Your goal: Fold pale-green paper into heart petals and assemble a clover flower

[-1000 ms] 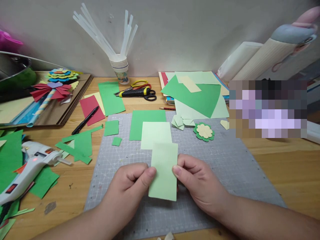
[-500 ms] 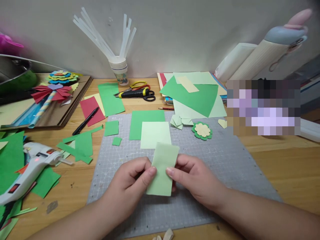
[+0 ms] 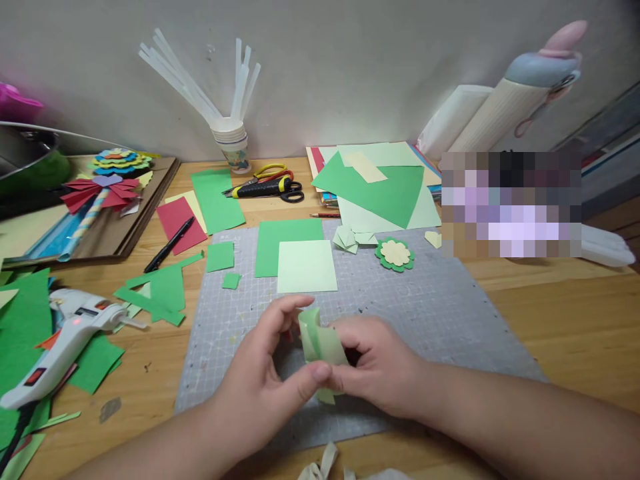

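A piece of light green paper [image 3: 330,345] is bent over on itself between my hands, its left part curled into a loop. My right hand [image 3: 383,363] grips it from the right, thumb along its lower edge. From the left, my left hand [image 3: 270,367] holds the lower part under the thumb, while its fingers arch behind the curl. Beneath both hands is a grey gridded cutting mat [image 3: 400,293]. Just beyond them lies a pale green square [image 3: 307,267], overlapping a darker green sheet [image 3: 265,247]. A paper flower [image 3: 395,255] with a green scalloped border rests farther right, beside folded pale green pieces [image 3: 350,239].
On the left are a white glue gun [image 3: 75,347], green scraps [image 3: 167,293] and a black pen [image 3: 170,243]. Paper cups [image 3: 233,147] with white sticks, pliers [image 3: 265,187] and a paper stack [image 3: 380,193] stand or lie along the back. A capped bottle [image 3: 515,100] leans at right.
The light green paper was held flat and upright; now it is bent and curled. My left fingers have lifted away from its edge, and the view has shifted slightly right.
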Action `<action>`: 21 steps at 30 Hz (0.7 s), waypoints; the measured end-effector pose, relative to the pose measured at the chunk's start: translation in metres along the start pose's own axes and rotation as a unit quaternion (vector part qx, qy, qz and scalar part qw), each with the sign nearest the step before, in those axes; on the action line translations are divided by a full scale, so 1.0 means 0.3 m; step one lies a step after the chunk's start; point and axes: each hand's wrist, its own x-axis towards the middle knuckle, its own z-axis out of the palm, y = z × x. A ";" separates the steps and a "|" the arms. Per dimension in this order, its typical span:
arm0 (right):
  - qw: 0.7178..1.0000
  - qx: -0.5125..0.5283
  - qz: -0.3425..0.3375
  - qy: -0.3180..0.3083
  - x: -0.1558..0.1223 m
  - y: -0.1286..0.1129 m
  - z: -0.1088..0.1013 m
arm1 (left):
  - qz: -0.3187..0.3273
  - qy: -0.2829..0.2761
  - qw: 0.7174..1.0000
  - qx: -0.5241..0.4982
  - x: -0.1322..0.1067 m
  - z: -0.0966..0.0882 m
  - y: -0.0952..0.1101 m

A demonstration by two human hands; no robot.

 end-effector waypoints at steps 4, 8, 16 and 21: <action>0.996 0.081 0.023 -0.012 -0.004 -0.004 0.003 | -0.072 0.019 0.995 -0.071 0.007 0.001 0.011; 0.965 0.235 0.087 0.082 0.009 -0.003 -0.009 | -0.107 0.065 0.978 -0.170 0.028 -0.015 0.006; 0.935 0.325 0.112 0.089 0.032 0.018 -0.051 | 0.021 -0.001 0.999 0.042 0.053 -0.065 -0.013; 0.919 0.371 0.103 0.084 0.043 0.011 -0.065 | 0.107 -0.051 0.990 0.069 0.073 -0.075 -0.019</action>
